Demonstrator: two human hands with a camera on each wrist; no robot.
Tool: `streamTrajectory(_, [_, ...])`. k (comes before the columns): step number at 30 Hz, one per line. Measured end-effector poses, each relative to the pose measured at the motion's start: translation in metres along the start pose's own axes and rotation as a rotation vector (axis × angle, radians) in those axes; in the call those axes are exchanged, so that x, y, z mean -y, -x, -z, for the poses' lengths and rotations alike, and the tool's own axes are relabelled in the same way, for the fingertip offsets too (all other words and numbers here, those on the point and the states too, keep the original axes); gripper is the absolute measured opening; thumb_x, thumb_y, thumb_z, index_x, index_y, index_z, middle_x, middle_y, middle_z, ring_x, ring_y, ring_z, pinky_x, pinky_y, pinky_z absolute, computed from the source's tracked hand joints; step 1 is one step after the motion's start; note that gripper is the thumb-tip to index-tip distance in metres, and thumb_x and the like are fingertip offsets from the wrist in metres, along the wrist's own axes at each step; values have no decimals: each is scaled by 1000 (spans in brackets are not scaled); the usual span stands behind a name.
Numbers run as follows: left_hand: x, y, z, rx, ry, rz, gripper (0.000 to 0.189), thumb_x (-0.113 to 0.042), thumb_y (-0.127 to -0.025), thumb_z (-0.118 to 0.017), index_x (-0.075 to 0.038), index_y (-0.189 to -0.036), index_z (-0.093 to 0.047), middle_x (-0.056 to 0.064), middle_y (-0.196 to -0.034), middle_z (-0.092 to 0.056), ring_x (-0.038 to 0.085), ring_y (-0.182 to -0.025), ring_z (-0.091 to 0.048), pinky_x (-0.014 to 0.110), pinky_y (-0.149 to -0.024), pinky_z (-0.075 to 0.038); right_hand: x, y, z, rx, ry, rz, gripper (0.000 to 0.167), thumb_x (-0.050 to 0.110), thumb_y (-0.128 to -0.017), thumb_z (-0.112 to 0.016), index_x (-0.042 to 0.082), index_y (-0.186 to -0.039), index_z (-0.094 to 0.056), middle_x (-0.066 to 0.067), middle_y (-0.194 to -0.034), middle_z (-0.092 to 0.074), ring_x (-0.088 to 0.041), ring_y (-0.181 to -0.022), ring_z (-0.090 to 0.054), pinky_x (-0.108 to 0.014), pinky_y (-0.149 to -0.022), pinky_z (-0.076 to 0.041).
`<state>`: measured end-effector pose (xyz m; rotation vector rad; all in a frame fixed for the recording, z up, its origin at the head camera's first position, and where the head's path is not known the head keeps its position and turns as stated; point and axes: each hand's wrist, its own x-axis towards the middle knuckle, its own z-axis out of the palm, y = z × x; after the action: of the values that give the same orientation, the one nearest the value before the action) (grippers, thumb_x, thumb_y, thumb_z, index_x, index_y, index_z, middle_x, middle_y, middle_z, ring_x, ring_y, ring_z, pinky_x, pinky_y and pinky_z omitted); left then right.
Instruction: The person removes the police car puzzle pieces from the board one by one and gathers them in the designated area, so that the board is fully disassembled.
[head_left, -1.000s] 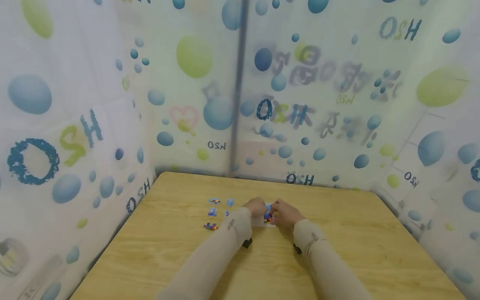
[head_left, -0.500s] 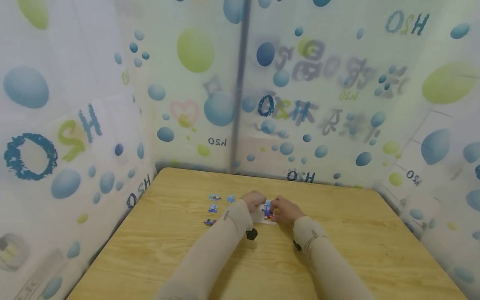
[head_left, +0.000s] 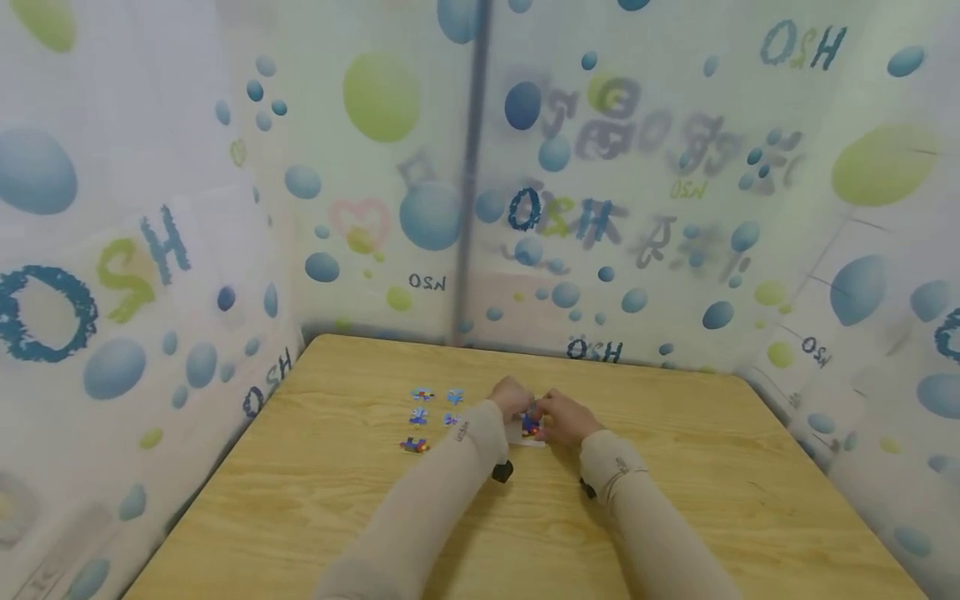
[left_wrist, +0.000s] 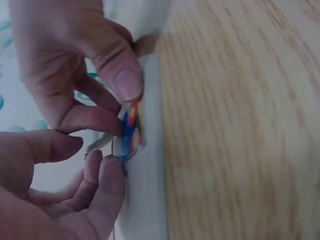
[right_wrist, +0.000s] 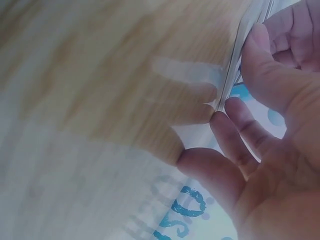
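Note:
A white puzzle board (head_left: pixel 533 443) lies on the table with red and blue jigsaw pieces (head_left: pixel 530 425) on it, between my hands. My left hand (head_left: pixel 512 397) is at the board's left side. In the left wrist view, its thumb and fingertips pinch a thin grey-edged puzzle piece (left_wrist: pixel 98 143), seen edge-on. From the other side my right hand (head_left: pixel 568 419) bends its thumb and forefinger around the red and blue jigsaw pieces, fingertips right at them. The right wrist view shows my right thumb (right_wrist: pixel 257 47) at the board's edge, with the pieces hidden.
Several loose jigsaw pieces lie left of the board, among them a dark multicoloured one (head_left: pixel 414 446) and a blue one (head_left: pixel 418 415). The wooden table (head_left: pixel 675 467) meets a curtain (head_left: pixel 382 208) printed with bubbles at its back and sides.
My left hand has lifted slightly and shifted beside the board, and a loose piece that its sleeve covered shows again. The right hand stays at the pieces. The head view has shifted a little.

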<state>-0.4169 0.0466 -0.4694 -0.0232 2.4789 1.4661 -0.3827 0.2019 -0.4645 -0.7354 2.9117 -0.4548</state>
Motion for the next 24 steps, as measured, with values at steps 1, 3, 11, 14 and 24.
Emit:
streamTrajectory(1, [1,-2,-2,-13,3,-6,13,0,-87,-63,-4,-74,-64,2,-79,-64,13,-66,-53,22,-52,-42,1,0,0,2,-2,-1,16,19,-88,-80,16,-98,-67,-4,-110,-55,-22,-97,-57,-46,-85,-53])
streamTrajectory(3, [2,-3,-5,-39,-8,-26,14,0,-85,-68,-1,-98,-72,7,-101,-71,19,-82,-62,25,-60,-50,3,1,1,8,-1,-4,17,19,-89,-80,16,-99,-67,-4,-110,-55,-23,-98,-56,-47,-86,-52])
streamTrajectory(11, [6,-4,0,-90,-10,-65,24,1,-85,-70,-2,-108,-71,9,-96,-72,22,-81,-69,30,-70,-58,7,3,3,9,-12,-3,15,18,-89,-80,14,-97,-68,-8,-115,-56,-28,-103,-58,-50,-88,-53])
streamTrajectory(14, [11,-7,7,-67,70,-66,25,4,-85,-68,-1,-109,-70,9,-88,-71,21,-73,-70,28,-65,-58,8,2,2,4,-11,-1,14,18,-89,-79,14,-96,-68,-8,-115,-56,-27,-101,-58,-48,-86,-53])
streamTrajectory(24, [27,-8,43,-62,208,-68,24,5,-86,-69,3,-110,-67,13,-85,-71,20,-70,-69,29,-64,-60,4,-2,-1,18,29,-34,16,21,-89,-80,16,-93,-64,-8,-117,-57,-25,-102,-58,-47,-89,-53])
